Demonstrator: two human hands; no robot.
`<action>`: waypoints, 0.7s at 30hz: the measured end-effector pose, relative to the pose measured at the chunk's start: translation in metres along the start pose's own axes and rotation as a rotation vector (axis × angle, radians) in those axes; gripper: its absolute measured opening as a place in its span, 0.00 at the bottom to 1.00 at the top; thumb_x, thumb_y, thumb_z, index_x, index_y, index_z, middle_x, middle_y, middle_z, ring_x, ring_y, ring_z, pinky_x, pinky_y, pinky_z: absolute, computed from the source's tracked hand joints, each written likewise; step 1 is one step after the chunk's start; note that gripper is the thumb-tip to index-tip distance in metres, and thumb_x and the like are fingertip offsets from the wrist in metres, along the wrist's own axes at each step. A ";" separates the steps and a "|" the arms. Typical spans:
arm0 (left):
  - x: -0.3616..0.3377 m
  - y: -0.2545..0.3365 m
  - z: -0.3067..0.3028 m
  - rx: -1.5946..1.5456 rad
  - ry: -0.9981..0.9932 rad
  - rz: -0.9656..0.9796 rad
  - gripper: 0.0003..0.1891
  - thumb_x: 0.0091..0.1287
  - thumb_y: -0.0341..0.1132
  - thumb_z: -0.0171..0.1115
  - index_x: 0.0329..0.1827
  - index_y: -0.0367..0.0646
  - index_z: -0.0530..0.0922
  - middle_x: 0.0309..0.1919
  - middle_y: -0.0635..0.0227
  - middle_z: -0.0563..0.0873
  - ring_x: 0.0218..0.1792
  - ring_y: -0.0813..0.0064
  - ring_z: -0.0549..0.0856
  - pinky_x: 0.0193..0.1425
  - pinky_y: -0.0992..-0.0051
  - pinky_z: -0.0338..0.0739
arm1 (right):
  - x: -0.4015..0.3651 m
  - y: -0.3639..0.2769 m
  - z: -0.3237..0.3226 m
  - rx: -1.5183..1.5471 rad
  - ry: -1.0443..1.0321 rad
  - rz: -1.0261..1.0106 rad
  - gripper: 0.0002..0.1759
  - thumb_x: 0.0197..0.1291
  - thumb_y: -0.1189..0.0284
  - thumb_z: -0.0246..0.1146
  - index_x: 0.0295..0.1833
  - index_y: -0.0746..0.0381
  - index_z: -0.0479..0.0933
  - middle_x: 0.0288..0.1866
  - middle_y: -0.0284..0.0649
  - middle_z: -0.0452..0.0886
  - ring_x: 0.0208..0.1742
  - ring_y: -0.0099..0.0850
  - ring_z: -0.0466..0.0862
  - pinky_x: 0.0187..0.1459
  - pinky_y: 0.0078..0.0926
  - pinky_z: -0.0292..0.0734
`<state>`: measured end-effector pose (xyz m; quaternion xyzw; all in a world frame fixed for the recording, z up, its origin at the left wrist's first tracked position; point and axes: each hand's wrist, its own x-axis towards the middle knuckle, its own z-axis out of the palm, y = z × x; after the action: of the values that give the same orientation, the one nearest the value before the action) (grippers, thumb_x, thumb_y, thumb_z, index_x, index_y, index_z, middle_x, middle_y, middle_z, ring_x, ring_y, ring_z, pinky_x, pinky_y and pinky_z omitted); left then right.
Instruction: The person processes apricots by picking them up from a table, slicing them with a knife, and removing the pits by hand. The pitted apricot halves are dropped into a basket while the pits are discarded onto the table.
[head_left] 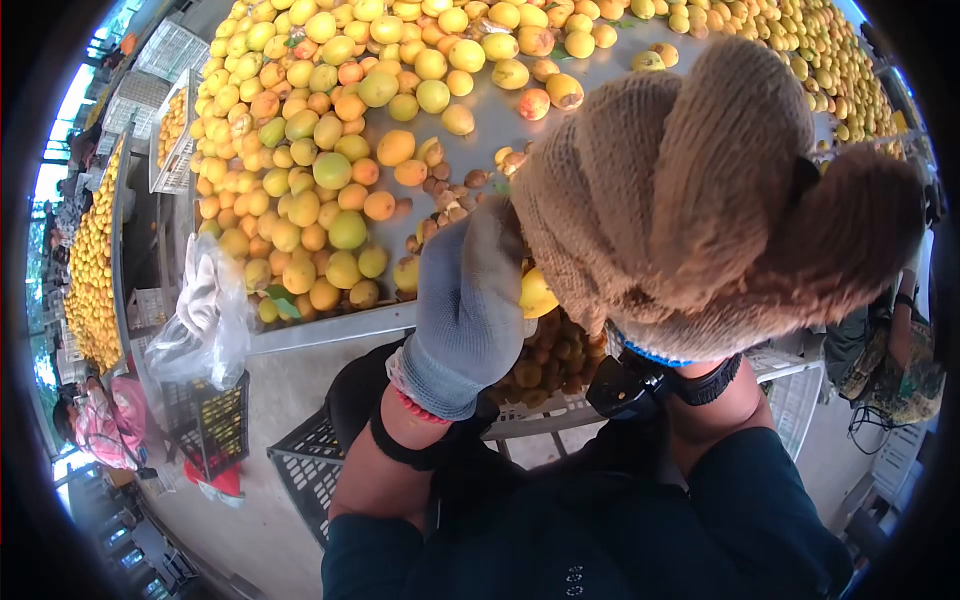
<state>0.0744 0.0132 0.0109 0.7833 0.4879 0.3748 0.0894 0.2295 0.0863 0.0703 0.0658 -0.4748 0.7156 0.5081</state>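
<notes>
My left hand (pixel 462 305), in a grey knitted glove, is closed in front of me, with a yellow apricot (pixel 538 294) showing at its right side, partly hidden. My right hand (pixel 690 200), in a brown, soiled knitted glove, is raised close to the camera. Its fingers are curled, and whatever they may hold is hidden. Beyond both hands, a metal sorting table (pixel 620 50) carries a heap of yellow, orange and greenish apricots (pixel 310 150). Small brown pits or shrivelled fruits (pixel 450 195) lie beside my left glove.
Below the hands, a crate (pixel 560 412) contains brownish fruit. A plastic bag with white gloves (pixel 200 300) hangs at the table's left corner. Black crates (pixel 210 420) stand on the floor. A person in pink (pixel 105 425) is at left; another person (pixel 890 345) is at right.
</notes>
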 end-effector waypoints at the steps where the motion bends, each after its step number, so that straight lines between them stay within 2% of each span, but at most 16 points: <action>1: 0.000 0.002 -0.001 -0.018 -0.021 -0.035 0.20 0.67 0.29 0.59 0.62 0.34 0.73 0.49 0.55 0.84 0.49 0.57 0.82 0.47 0.65 0.77 | -0.007 0.001 0.002 0.017 0.129 -0.014 0.35 0.70 0.32 0.46 0.34 0.55 0.69 0.23 0.29 0.67 0.21 0.23 0.69 0.22 0.22 0.71; 2: 0.000 0.004 -0.002 -0.035 -0.041 -0.069 0.19 0.71 0.31 0.57 0.63 0.34 0.73 0.52 0.55 0.84 0.50 0.59 0.82 0.48 0.66 0.77 | -0.013 0.003 0.002 0.034 0.257 -0.029 0.35 0.70 0.32 0.46 0.34 0.55 0.69 0.23 0.30 0.68 0.21 0.23 0.69 0.22 0.23 0.71; 3: -0.002 0.002 0.003 -0.134 0.049 -0.080 0.18 0.74 0.34 0.54 0.63 0.35 0.73 0.51 0.55 0.84 0.49 0.62 0.82 0.48 0.67 0.77 | -0.018 0.005 0.003 0.051 0.387 -0.043 0.35 0.70 0.32 0.46 0.34 0.55 0.70 0.23 0.30 0.68 0.21 0.23 0.69 0.21 0.23 0.71; 4: -0.004 0.000 0.008 -0.233 0.141 -0.081 0.18 0.78 0.37 0.50 0.63 0.35 0.73 0.51 0.56 0.85 0.47 0.64 0.83 0.48 0.68 0.78 | -0.016 0.003 0.003 0.057 0.364 -0.024 0.34 0.70 0.33 0.47 0.34 0.55 0.70 0.22 0.30 0.68 0.21 0.23 0.69 0.21 0.23 0.71; 5: -0.001 -0.001 0.011 -0.303 0.150 -0.107 0.19 0.80 0.41 0.47 0.62 0.36 0.73 0.50 0.56 0.85 0.45 0.67 0.84 0.48 0.71 0.78 | -0.013 0.002 0.003 0.063 0.342 -0.006 0.34 0.70 0.33 0.47 0.34 0.55 0.70 0.22 0.29 0.68 0.21 0.23 0.69 0.21 0.24 0.71; 7: 0.005 -0.001 0.011 -0.514 0.116 -0.224 0.22 0.83 0.47 0.41 0.61 0.37 0.73 0.48 0.56 0.86 0.42 0.72 0.85 0.47 0.73 0.79 | 0.005 -0.004 -0.007 0.056 0.060 0.048 0.32 0.72 0.36 0.48 0.34 0.55 0.70 0.20 0.28 0.67 0.21 0.23 0.69 0.22 0.24 0.71; 9: 0.013 0.008 -0.005 -0.857 -0.001 -0.485 0.24 0.84 0.48 0.38 0.62 0.36 0.73 0.48 0.55 0.86 0.42 0.73 0.86 0.48 0.74 0.80 | 0.011 -0.003 -0.027 0.053 -0.152 0.055 0.31 0.73 0.38 0.49 0.33 0.55 0.70 0.19 0.26 0.67 0.21 0.24 0.69 0.23 0.25 0.71; 11: 0.012 0.009 -0.014 -0.862 -0.096 -0.531 0.24 0.84 0.48 0.37 0.65 0.36 0.71 0.49 0.54 0.86 0.45 0.71 0.86 0.50 0.72 0.80 | 0.010 -0.008 -0.008 0.077 -0.023 0.111 0.32 0.73 0.37 0.49 0.33 0.56 0.70 0.20 0.28 0.67 0.21 0.24 0.69 0.22 0.25 0.71; 14: -0.002 -0.003 -0.014 -0.259 -0.101 -0.173 0.25 0.84 0.46 0.35 0.69 0.35 0.69 0.52 0.55 0.86 0.49 0.69 0.85 0.56 0.68 0.79 | 0.006 -0.004 -0.002 0.050 -0.014 0.089 0.33 0.71 0.36 0.49 0.33 0.57 0.70 0.22 0.29 0.69 0.20 0.24 0.69 0.21 0.24 0.71; 16: -0.006 -0.007 -0.012 -0.145 -0.089 -0.090 0.26 0.84 0.47 0.34 0.69 0.35 0.69 0.52 0.55 0.86 0.49 0.69 0.85 0.56 0.69 0.79 | 0.003 0.000 -0.002 0.018 -0.042 0.053 0.34 0.71 0.35 0.49 0.33 0.57 0.70 0.23 0.31 0.69 0.20 0.24 0.69 0.20 0.22 0.71; 18: -0.008 -0.007 -0.011 -0.153 -0.094 -0.104 0.27 0.84 0.48 0.34 0.69 0.35 0.70 0.52 0.56 0.86 0.49 0.69 0.85 0.55 0.69 0.79 | 0.003 0.003 0.001 0.007 -0.042 0.027 0.34 0.70 0.34 0.49 0.33 0.57 0.70 0.23 0.31 0.70 0.19 0.23 0.69 0.19 0.22 0.70; 21: -0.004 -0.005 -0.012 -0.331 -0.120 -0.255 0.28 0.84 0.49 0.33 0.69 0.35 0.70 0.52 0.57 0.86 0.50 0.69 0.85 0.55 0.69 0.79 | 0.006 0.005 0.010 0.080 0.056 0.014 0.35 0.71 0.34 0.48 0.33 0.57 0.69 0.23 0.31 0.69 0.18 0.22 0.68 0.18 0.21 0.69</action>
<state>0.0615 0.0099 0.0149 0.7107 0.5087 0.3880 0.2925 0.2191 0.0825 0.0757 0.0625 -0.4320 0.7390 0.5131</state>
